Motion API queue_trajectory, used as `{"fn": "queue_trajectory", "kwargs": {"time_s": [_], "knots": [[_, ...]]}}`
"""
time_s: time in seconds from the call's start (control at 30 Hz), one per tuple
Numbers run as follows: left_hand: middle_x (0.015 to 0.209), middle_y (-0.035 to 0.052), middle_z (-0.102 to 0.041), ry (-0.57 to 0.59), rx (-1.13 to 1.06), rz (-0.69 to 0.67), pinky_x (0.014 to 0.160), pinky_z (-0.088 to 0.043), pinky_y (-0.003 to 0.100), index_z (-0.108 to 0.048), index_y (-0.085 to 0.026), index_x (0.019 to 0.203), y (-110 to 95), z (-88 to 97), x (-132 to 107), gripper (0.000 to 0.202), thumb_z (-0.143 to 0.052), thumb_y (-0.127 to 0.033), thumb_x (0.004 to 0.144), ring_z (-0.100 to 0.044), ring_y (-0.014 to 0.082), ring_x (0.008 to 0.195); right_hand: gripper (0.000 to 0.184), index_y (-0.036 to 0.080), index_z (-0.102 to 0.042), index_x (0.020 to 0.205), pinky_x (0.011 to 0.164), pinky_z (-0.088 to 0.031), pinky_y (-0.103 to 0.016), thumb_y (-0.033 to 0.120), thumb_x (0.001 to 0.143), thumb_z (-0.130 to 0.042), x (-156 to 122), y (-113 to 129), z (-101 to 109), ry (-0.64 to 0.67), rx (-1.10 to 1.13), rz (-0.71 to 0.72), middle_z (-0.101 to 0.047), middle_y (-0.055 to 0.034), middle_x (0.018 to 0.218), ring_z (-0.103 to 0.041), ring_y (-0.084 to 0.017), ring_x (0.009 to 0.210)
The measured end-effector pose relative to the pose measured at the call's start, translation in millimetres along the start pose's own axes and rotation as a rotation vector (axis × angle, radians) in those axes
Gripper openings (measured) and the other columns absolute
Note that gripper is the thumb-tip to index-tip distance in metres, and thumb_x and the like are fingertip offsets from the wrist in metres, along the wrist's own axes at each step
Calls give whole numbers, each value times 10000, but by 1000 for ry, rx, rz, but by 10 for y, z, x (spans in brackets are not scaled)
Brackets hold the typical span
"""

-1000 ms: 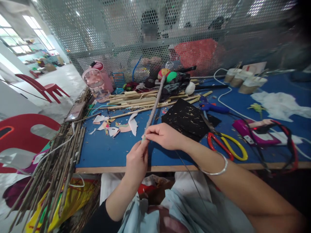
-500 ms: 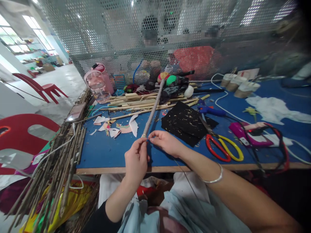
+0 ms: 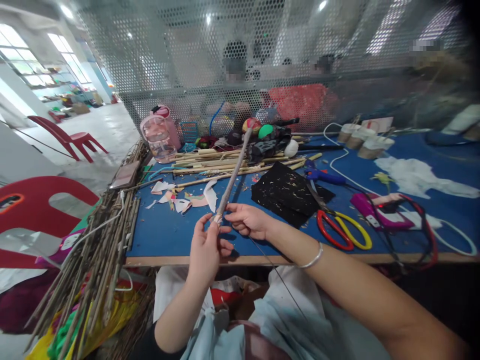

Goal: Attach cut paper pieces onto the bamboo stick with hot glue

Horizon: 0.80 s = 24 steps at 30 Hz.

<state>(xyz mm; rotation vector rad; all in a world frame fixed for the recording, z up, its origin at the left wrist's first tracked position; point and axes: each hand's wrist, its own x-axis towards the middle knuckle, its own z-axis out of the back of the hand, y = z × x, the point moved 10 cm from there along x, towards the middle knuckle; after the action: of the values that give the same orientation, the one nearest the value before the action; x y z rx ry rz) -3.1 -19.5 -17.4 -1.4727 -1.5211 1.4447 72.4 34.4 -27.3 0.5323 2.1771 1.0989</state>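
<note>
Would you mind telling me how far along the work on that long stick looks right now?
Seemingly done: paper scraps lie cut on the blue table, with scissors set down. In hand: the left hand pinches the near end of the long stick, and the right hand fingers the same end. Seemingly left: bamboo sticks and a twig bundle lie untouched.

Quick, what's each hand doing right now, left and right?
Left hand: closed on the near end of the long stick.
Right hand: fingertips pinching the same end of the stick.
</note>
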Motion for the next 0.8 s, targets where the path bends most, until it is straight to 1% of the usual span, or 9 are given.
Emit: {"fn": "queue_trajectory", "kwargs": {"time_s": [0.1, 0.2, 0.27, 0.37, 0.53, 0.6, 0.63, 0.73, 0.8], "knots": [[705, 1, -607, 48, 212, -63, 338, -332, 162, -428, -169, 1133, -61, 6, 16, 394, -468, -420, 831, -459, 67, 385, 336, 212, -506, 981, 329, -43, -155, 199, 674, -642, -12, -16, -1, -23, -18, 0, -252, 146, 398, -115, -25, 318], [622, -8, -566, 61, 421, -159, 362, -296, 171, -543, -147, 959, -156, 20, 40, 315, -404, -413, 862, -401, 63, 386, 341, 210, -507, 982, 331, -43, -151, 198, 669, -639, -8, -19, -5, -36, -35, 1, -240, 149, 392, -113, -24, 320], [626, 5, -582, 38, 544, -221, 406, -332, 187, -577, -161, 930, -236, 27, 43, 320, -377, -405, 875, -450, 87, 428, 341, 209, -505, 988, 332, -45, -150, 195, 670, -630, 0, -10, -7, -44, -45, 7, -236, 151, 389, -112, -24, 318], [733, 39, -635, -3, 657, -277, 490, -396, 221, -584, -190, 988, -341, 0, 34, 308, -377, -390, 879, -555, 133, 529, 353, 216, -489, 992, 335, -46, -149, 187, 665, -620, 3, 8, -7, -62, -47, 14, -245, 153, 388, -117, -24, 315], [755, 85, -623, -125, 871, -397, 581, -389, 268, -554, -169, 1044, -523, -87, 8, 257, -402, -282, 870, -576, 187, 629, 403, 234, -468, 1016, 343, -46, -146, 173, 647, -618, -16, 19, -5, -72, -30, 13, -235, 155, 389, -126, -26, 314], [701, 62, -583, -137, 802, -389, 550, -371, 247, -520, -165, 1089, -531, -84, 24, 264, -431, -239, 852, -543, 168, 598, 396, 233, -473, 1023, 340, -44, -148, 175, 658, -612, -27, 24, -2, -62, -25, 19, -224, 154, 387, -113, -29, 319], [662, 36, -554, -111, 701, -329, 507, -353, 225, -491, -175, 1123, -480, -69, 53, 285, -437, -232, 849, -510, 144, 543, 380, 229, -476, 1017, 338, -44, -148, 179, 666, -613, -32, 29, 0, -56, -18, 25, -221, 153, 387, -106, -29, 322], [579, -43, -465, 44, 213, 12, 370, -232, 140, -406, -223, 1172, -159, -81, 117, 310, -422, -230, 862, -341, 61, 372, 312, 213, -490, 971, 333, -43, -147, 207, 691, -627, -42, 47, -13, -19, 15, 49, -222, 150, 396, -86, -27, 337], [568, -66, -421, 154, -143, 252, 328, -152, 100, -430, -207, 1081, 38, -178, 71, 207, -400, -199, 876, -255, 18, 332, 265, 198, -503, 934, 330, -40, -147, 237, 707, -635, -41, 42, -52, 27, 34, 51, -225, 146, 405, -78, -24, 346]]}}
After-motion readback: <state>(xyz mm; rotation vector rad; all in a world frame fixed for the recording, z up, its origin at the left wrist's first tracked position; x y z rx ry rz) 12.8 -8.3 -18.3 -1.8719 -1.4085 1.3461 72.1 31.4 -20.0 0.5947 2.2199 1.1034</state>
